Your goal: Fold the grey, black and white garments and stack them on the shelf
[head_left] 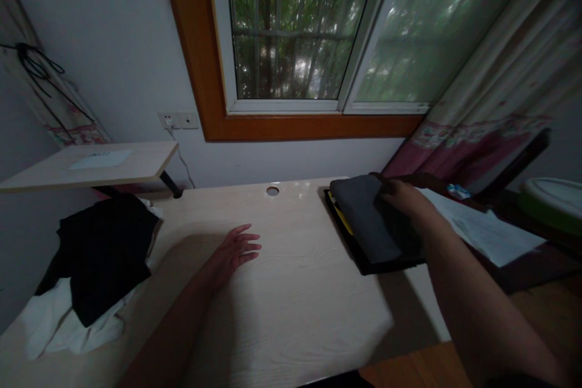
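Observation:
My left hand (236, 250) lies flat on the pale wooden table (291, 303), fingers spread and holding nothing. My right hand (402, 199) rests on top of a folded dark grey cloth (364, 218) at the table's right edge, fingers curled down over it. That cloth tops a stack of folded clothes, with a yellow layer (342, 218) and a black one (364, 267) showing underneath.
A heap of black (102, 251) and white clothes (59, 327) lies at the table's left. A cable hole (273, 190) sits near the far edge. A side shelf (91, 163), a window (291, 30), a curtain (491, 109) and papers (482, 227) on a dark surface surround the table.

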Motion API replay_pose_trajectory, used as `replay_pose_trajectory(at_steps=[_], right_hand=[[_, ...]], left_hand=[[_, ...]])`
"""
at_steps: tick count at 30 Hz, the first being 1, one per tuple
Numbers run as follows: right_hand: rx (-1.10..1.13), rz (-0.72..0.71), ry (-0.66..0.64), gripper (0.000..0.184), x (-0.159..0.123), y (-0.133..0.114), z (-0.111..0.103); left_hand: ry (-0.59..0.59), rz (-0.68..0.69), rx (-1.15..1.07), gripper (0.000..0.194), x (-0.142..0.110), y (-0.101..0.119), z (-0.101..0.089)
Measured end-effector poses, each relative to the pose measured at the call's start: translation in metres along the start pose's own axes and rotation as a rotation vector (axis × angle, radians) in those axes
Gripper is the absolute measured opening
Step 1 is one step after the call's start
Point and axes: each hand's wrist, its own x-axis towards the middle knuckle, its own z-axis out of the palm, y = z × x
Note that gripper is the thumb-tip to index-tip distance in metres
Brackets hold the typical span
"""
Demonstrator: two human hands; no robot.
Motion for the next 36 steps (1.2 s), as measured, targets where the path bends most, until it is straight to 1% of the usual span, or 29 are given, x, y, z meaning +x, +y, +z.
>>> replay_pose_trajectory(at_steps=[2, 3, 4, 6, 7, 8, 10, 12, 14, 17, 20, 23, 26, 31, 36], right_hand=[[-0.083, 0.005, 0.014, 0.055, 0.001, -0.015, 0.005], [-0.114, -0.033, 0.021, 0.055, 0.001, -0.026, 0.009], [-0.125, -0.105, 0.032, 0.054, 0.001, -0.037, 0.013], [-0.124, -0.257, 0.011, 0.051, 0.001, -0.057, 0.024], [-0.12, -0.298, -0.007, 0.051, 0.0, -0.066, 0.031], [-0.116, -0.311, -0.022, 0.052, -0.001, -0.072, 0.038], [-0.093, -0.288, -0.059, 0.055, -0.005, -0.077, 0.054], [-0.056, -0.238, -0.077, 0.058, -0.008, -0.075, 0.067], [-0.014, -0.199, -0.067, 0.059, -0.011, -0.07, 0.076], [0.029, -0.174, -0.032, 0.058, -0.013, -0.065, 0.081], [0.04, -0.174, -0.011, 0.058, -0.015, -0.064, 0.082], [0.024, -0.192, 0.009, 0.059, -0.02, -0.064, 0.08], [-0.015, -0.208, 0.021, 0.062, -0.03, -0.058, 0.074], [-0.071, -0.181, 0.06, 0.06, -0.062, -0.038, 0.057], [-0.022, -0.137, 0.119, 0.058, -0.093, -0.015, 0.047]], left_hand=[[0.008, -0.004, 0.006, 0.051, 0.0, 0.0, 0.001], [0.012, -0.007, 0.011, 0.051, 0.0, 0.001, 0.002], [0.015, -0.011, 0.016, 0.05, -0.001, 0.001, 0.002], [0.012, -0.014, 0.03, 0.047, -0.001, 0.001, 0.002], [0.009, -0.013, 0.037, 0.046, -0.001, 0.001, 0.002], [0.005, -0.01, 0.045, 0.044, -0.001, 0.001, 0.002], [-0.005, -0.006, 0.061, 0.042, -0.002, 0.001, 0.0], [-0.016, -0.002, 0.071, 0.042, -0.002, 0.001, -0.001], [-0.021, -0.002, 0.075, 0.042, -0.002, 0.001, -0.001], [-0.018, -0.002, 0.075, 0.041, -0.002, 0.0, -0.002], [-0.022, 0.004, 0.073, 0.041, -0.001, -0.002, -0.003], [-0.022, 0.0, 0.075, 0.04, -0.001, -0.002, -0.004], [-0.018, -0.003, 0.075, 0.041, -0.002, 0.0, -0.003], [0.007, -0.016, 0.072, 0.043, -0.004, 0.003, 0.002], [0.022, -0.013, 0.08, 0.041, -0.005, 0.004, 0.005]])
